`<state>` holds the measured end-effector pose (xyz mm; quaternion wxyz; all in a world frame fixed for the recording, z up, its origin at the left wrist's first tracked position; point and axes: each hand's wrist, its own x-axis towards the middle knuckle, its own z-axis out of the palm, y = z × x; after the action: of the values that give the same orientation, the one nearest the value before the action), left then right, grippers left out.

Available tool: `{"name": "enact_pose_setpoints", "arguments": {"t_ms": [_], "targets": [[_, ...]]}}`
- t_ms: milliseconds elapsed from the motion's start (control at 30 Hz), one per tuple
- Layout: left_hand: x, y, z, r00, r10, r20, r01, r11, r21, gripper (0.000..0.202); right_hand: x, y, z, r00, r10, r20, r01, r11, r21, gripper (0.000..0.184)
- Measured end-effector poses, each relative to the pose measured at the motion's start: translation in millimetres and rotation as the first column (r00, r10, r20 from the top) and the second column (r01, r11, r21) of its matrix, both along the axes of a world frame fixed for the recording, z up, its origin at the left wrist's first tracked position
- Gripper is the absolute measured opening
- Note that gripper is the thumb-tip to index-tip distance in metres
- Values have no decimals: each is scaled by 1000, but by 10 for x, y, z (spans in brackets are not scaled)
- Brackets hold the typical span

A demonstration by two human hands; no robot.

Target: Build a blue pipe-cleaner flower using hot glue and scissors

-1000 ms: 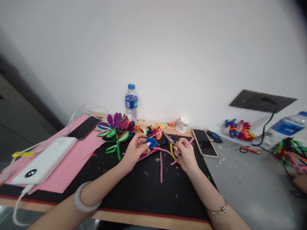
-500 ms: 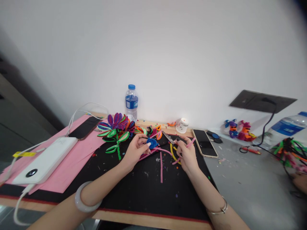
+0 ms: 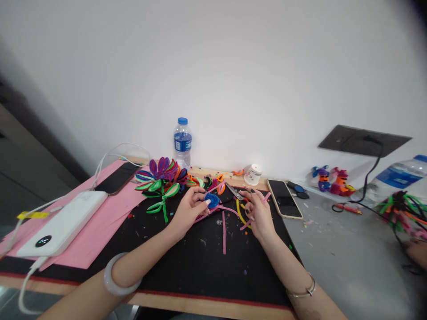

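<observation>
My left hand [image 3: 188, 209] pinches a blue coiled pipe-cleaner disc [image 3: 211, 200] over the black mat [image 3: 200, 262]. A pink pipe cleaner [image 3: 230, 210] runs from the disc toward my right hand [image 3: 258, 213], whose fingers are closed on its other end. Under the right hand lies a yellow pipe cleaner [image 3: 239, 212]. Small scissors [image 3: 235, 192] lie just beyond the hands. A loose pink pipe-cleaner piece [image 3: 224, 233] lies on the mat between my wrists.
Pipe-cleaner flowers [image 3: 163, 178], a water bottle [image 3: 182, 143] and a white tape roll [image 3: 252, 174] stand behind. A phone [image 3: 284, 198] lies right of the mat. A power bank [image 3: 63, 222] and another phone [image 3: 116, 178] rest on pink paper at left. Another person's hand [image 3: 415, 251] shows at far right.
My right hand has shifted slightly up and left along the pink pipe cleaner, its fingers closing in toward the scissors. The left hand keeps the blue disc nearly still.
</observation>
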<state>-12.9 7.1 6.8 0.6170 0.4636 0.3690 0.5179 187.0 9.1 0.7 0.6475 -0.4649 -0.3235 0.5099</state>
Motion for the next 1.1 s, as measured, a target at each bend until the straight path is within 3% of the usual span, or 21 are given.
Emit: {"name": "enact_pose_setpoints", "arguments": {"t_ms": [467,700,933,1100], "targets": [[2,-3,13,1000,0,5,0,1000,1,31,-31,4,-15,995,27,95,-29,999,15,29],[-1,0,4,1000,-1,4,1,1000,4,32,-11,12,-27,981,-8,192,6,1000,11,44],[0,3,-1,1000,-11,13,11,1000,5,33,-14,-4,26,992,-37,119,40,999,-17,28],[1,7,-18,1000,-19,23,19,1000,-2,36,-27,-14,2,990,-7,139,7,1000,1,26]]}}
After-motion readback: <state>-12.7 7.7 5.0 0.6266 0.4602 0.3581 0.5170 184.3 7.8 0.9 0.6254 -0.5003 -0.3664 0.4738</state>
